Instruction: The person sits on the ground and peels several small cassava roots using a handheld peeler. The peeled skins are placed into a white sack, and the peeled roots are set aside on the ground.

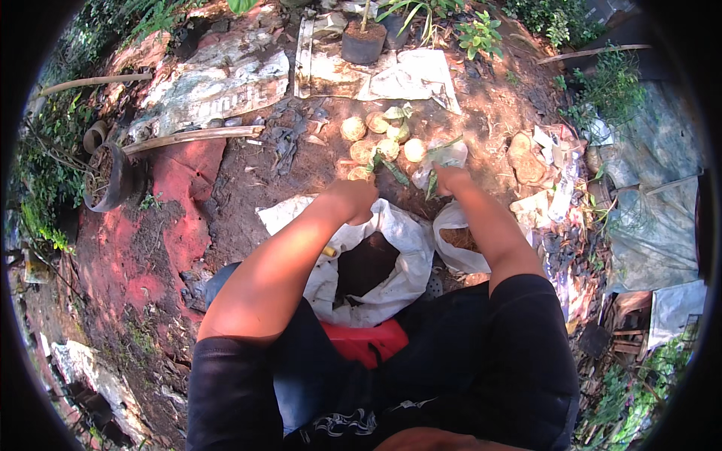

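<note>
My left hand (354, 202) is curled above the rim of a white woven sack (414, 239) with dark material inside; whether its fingers hold anything is hidden. My right hand (450, 179) is beside a clear plastic bag (448, 153) and a green leaf strip (431, 184); its grip is unclear. Several round, pale, fibre-wrapped balls (388, 149) lie grouped on the soil beyond my hands, with another leaf strip (395, 171) among them. A smaller white sack (443, 246) holding brown fibre (461, 238) stands below my right forearm.
A red plastic stool (366, 341) is between my legs. A potted plant (364, 48) stands on white sheeting (414, 73) at the far side. A wooden pole (194, 136) and red sheet (189, 180) lie left; a cut wood piece (525, 159) lies right.
</note>
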Available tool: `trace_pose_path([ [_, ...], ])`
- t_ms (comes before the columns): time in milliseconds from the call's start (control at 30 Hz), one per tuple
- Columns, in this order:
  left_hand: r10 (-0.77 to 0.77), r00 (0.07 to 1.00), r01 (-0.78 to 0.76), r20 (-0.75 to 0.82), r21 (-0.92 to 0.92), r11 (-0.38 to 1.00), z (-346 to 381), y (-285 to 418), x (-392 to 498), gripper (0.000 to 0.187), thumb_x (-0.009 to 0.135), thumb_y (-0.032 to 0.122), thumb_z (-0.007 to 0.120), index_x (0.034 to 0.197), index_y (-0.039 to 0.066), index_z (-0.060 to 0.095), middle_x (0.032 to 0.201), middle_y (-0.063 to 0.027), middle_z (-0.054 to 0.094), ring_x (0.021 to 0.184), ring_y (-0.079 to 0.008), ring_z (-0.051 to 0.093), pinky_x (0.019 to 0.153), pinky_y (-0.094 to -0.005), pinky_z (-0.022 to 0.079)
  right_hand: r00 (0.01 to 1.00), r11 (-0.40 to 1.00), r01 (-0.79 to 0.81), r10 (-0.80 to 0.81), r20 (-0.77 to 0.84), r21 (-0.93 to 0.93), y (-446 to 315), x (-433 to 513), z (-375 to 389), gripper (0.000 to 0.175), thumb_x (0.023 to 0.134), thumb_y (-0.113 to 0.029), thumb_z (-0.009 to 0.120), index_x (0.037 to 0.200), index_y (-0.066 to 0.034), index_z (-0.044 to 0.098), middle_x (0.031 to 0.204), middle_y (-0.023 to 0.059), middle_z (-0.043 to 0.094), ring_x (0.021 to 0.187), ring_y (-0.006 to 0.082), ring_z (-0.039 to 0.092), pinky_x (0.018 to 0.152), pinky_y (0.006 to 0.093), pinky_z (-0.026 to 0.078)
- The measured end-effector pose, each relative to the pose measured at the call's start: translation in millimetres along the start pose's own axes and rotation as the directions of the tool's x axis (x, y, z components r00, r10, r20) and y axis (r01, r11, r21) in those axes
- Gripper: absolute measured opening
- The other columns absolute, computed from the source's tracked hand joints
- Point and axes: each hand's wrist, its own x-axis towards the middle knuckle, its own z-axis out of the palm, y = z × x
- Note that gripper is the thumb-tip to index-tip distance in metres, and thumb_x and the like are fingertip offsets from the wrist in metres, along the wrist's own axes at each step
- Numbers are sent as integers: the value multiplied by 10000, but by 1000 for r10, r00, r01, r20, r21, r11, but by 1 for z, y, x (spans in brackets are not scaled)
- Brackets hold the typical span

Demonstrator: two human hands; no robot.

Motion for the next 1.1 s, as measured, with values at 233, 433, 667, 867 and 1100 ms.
trace_pose_path([
  [233,31,1000,-31,-6,-126,991,3,-26,14,469,936,289,697,1362,98,650,1326,-185,687,1255,-368,642,1056,-462,515,976,993,-116,117,182,-19,30,37,-2,451,832,-107,731,1283,-122,732,1341,108,710,1193,279,709,897,477,606],
  [433,48,998,-58,-50,-231,971,6,-25,37,454,937,290,686,1351,107,643,1328,-186,675,1274,-367,620,1088,-459,491,998,997,-65,65,12,-33,36,19,-47,282,818,-79,740,1092,-55,799,1140,98,785,1067,271,758,842,419,621],
  [667,88,982,-123,-170,-213,969,1,2,35,511,976,321,659,1430,108,564,1380,-196,644,1277,-375,622,1098,-470,486,983,974,28,-67,171,225,22,-18,-95,160,873,-107,740,1005,-30,788,928,76,807,878,208,780,752,370,612],
  [867,9,984,-71,-180,-338,938,21,3,40,749,941,311,727,1530,48,346,1367,-279,634,1283,-425,613,1100,-459,486,925,579,200,-378,43,791,12,-26,-100,168,936,-147,706,1032,-15,749,980,99,802,883,169,779,744,298,591],
  [1100,-288,928,55,-237,-677,734,60,-1,74,1129,850,483,823,1500,-102,109,1379,-404,513,1317,-436,571,1116,-443,451,870,57,30,-492,2,998,-13,-30,-109,211,1021,-177,639,1071,26,667,959,170,781,919,246,786,749,331,599],
])
